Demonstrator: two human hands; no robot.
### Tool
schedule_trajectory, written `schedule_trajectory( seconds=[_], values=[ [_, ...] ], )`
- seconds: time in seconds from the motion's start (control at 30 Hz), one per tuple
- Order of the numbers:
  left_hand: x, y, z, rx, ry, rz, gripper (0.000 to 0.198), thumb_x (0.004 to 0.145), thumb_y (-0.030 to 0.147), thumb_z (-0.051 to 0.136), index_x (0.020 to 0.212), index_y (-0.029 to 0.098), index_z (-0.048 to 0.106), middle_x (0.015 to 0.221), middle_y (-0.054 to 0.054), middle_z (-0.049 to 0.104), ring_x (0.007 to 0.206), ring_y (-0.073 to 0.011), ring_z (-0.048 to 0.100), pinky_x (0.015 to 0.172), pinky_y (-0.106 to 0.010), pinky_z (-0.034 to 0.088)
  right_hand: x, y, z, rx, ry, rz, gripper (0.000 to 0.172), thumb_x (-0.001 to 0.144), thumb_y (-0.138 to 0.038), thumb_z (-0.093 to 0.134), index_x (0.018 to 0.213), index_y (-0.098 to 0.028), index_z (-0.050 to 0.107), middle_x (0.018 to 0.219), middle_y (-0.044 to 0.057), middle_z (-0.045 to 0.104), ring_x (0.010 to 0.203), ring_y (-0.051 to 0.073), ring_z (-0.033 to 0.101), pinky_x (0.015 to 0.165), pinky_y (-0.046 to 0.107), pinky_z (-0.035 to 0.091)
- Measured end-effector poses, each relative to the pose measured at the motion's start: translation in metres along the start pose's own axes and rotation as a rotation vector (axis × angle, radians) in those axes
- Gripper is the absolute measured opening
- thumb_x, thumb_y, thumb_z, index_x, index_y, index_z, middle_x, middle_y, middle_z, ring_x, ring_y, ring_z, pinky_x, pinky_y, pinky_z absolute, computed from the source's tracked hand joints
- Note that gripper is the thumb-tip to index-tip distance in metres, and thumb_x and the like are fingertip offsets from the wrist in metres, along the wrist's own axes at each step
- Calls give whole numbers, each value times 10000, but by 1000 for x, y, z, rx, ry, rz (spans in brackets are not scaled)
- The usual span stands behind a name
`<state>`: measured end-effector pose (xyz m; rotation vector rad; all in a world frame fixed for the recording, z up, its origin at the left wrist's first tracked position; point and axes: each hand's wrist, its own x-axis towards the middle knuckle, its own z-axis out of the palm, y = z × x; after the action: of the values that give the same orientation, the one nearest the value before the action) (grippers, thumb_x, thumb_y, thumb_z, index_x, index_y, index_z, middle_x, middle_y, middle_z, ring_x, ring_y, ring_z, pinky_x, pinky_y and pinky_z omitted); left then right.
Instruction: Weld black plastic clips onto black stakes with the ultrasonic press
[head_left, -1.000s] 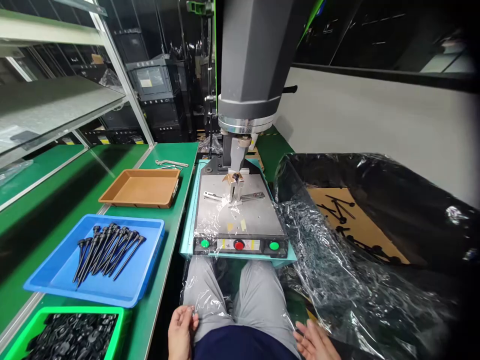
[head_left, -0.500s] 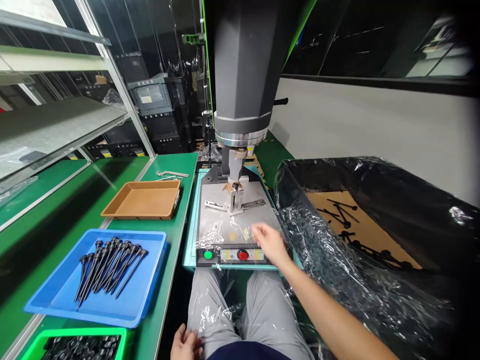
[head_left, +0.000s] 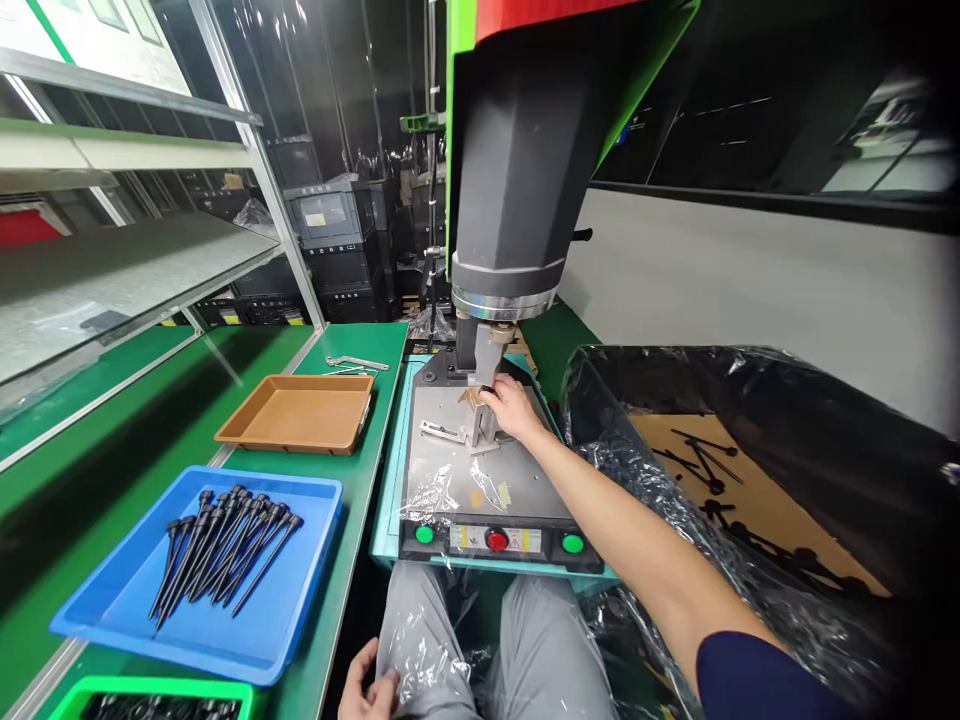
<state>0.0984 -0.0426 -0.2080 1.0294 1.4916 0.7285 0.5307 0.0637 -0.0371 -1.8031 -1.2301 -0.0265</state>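
Note:
My right hand [head_left: 516, 407] reaches into the press-like machine, its fingers closed around a small black round-headed part [head_left: 488, 392] at the top of the metal fixture [head_left: 481, 428]. Just above the fingers hangs the grey metal tool tip [head_left: 490, 350] of the machine. The rest of the black part is hidden by the fixture and fingers. My left hand [head_left: 367, 688] rests by my left thigh at the bottom, fingers loosely bent and apart, holding nothing I can see. Long black rods with thick heads [head_left: 225, 545] lie in a blue tray [head_left: 315, 560] to the left.
A brown tray [head_left: 292, 415] and metal wrenches [head_left: 358, 362] sit on the green bench [head_left: 352, 500]. A green bin [head_left: 251, 692] holds small black parts. Green buttons and a red button [head_left: 496, 540] line the machine's front. At right, a plastic-lined box [head_left: 600, 400] contains more black rods.
My right hand has moved forward from above the front of the base plate to the fixture and closed on the black part there. My left hand stays by the thigh. The view has shifted slightly.

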Motion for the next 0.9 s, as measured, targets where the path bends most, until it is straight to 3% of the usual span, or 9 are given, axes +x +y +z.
schedule_trajectory(
  seconds=[0.1,0.3,0.4,0.53,0.73,0.83,0.9],
  values=[
    [0,21,4,-8,-83,84,579,614,464,745,1082,139,639,799,-77,709,692,-218,682,645,-297,550,1,-3,-2,8,9,-13,185,821,-325,524,838,-186,645,1007,110,634,1005,268,536,929,398,398],
    [1,55,21,-36,-116,214,527,569,510,770,936,138,701,1063,-144,699,863,-254,681,761,-320,548,-8,-10,-22,79,4,-17,251,821,-369,538,962,-199,658,998,82,673,991,250,580,881,382,443],
    [-1,73,32,23,-233,279,500,597,528,755,912,141,714,1112,-149,684,946,-273,662,840,-344,528,-35,-18,-37,201,12,27,320,837,-418,542,1037,-192,646,1028,87,683,967,233,613,858,375,465],
    [-14,116,51,77,-442,425,400,771,478,646,1021,170,698,1092,-116,684,1002,-255,635,914,-356,489,-84,-46,-58,631,-54,220,394,810,-498,629,1025,-168,646,928,89,705,870,208,634,797,344,480],
    [-45,190,85,149,-572,867,323,815,357,639,1105,221,671,1148,-103,650,1047,-245,599,901,-361,477,-141,-93,-73,1012,-203,369,425,719,-520,749,942,-168,671,876,72,682,744,167,590,684,297,465],
    [-55,205,97,244,-600,978,216,836,337,619,989,208,700,958,-82,686,886,-212,619,802,-328,483,-155,-102,-72,1129,-209,410,395,704,-490,777,924,-178,675,866,54,669,707,147,569,660,283,457],
    [-57,205,100,277,-618,959,206,863,349,585,911,191,708,834,-62,683,761,-184,607,724,-301,474,-160,-104,-70,1180,-192,424,380,700,-469,788,924,-185,672,851,43,668,700,140,563,652,274,450]
  ],
)
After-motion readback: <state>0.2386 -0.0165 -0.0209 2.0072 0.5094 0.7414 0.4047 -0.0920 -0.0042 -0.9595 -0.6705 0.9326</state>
